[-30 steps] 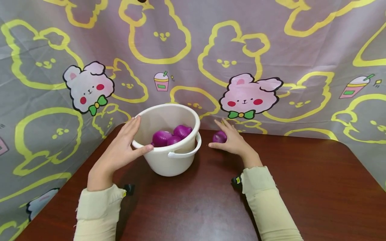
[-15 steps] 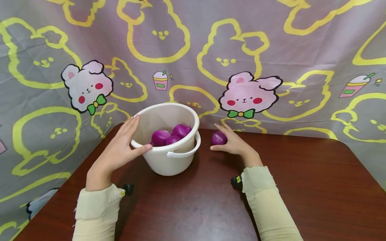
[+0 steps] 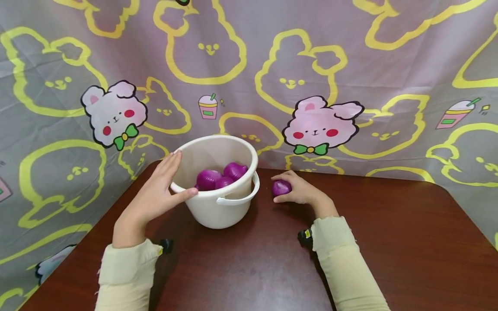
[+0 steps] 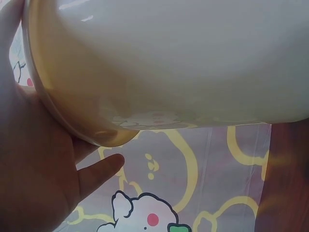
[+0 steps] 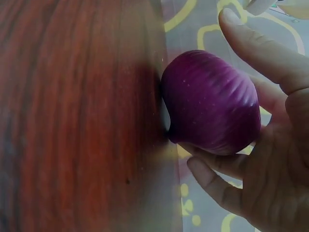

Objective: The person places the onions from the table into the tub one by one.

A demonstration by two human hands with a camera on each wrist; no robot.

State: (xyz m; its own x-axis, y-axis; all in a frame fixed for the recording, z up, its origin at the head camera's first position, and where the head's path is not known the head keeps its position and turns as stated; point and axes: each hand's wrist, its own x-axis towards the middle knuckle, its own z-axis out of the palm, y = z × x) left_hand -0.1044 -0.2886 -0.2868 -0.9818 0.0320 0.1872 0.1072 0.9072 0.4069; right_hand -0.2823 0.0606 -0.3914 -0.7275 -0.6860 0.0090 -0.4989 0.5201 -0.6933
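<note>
A white bucket (image 3: 218, 211) stands on the table at the left of the head view, with several purple onions (image 3: 223, 176) inside. My left hand (image 3: 151, 190) lies at its left side, fingers fairly straight along the rim and thumb tip resting on the front rim. In the left wrist view the bucket wall (image 4: 193, 63) fills the top, and the left hand (image 4: 38, 159) is beside the rim. Right of the bucket, my right hand (image 3: 297, 188) curls its fingers round a single purple onion (image 3: 282, 187) at the tabletop. The right wrist view shows fingers behind this onion (image 5: 210, 101).
A white handle (image 3: 239, 200) hangs at the bucket's front right. The brown table (image 3: 241, 263) reaches back to a printed cloth (image 3: 233, 65) hanging behind and at the left. Each wrist wears a small black device (image 3: 305, 236).
The right hand's fingers have bent further round the lone onion, and it has shifted slightly nearer to me. The left hand and the bucket stay in place.
</note>
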